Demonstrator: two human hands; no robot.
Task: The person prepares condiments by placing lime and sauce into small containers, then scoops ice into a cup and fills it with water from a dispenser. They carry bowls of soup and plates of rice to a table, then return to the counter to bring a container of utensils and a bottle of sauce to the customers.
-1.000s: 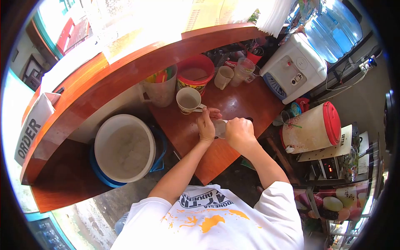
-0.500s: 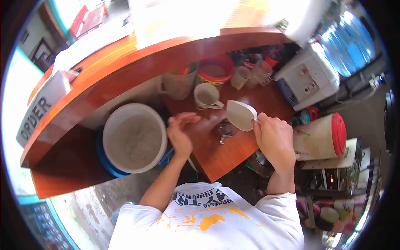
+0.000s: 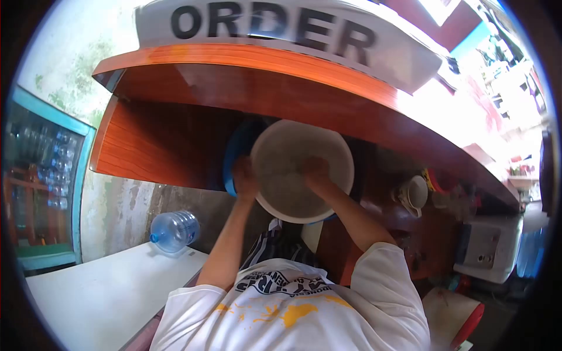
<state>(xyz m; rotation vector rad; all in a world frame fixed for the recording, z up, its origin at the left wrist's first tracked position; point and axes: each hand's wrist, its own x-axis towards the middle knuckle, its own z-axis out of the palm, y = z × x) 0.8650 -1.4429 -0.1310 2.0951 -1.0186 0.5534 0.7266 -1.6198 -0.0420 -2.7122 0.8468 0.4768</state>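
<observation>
A large white bucket of pale contents stands under the counter, in front of my body. My left hand is at the bucket's left rim, its fingers dim but apparently closed over the edge. Reaching down inside the bucket, my right hand looks closed. The white scoop it held half a second ago cannot be made out against the pale inside. Behind the bucket's left side shows a blue tub, partly covered by the bucket and my left hand.
The wooden counter with an ORDER sign overhangs the bucket. A cream mug and a white water dispenser are to the right. An empty water bottle lies on a white surface at the left.
My view has swung left, so the bucket is now central. My right hand has moved from over the table into the bucket. My left hand has gone to the bucket's left rim.
</observation>
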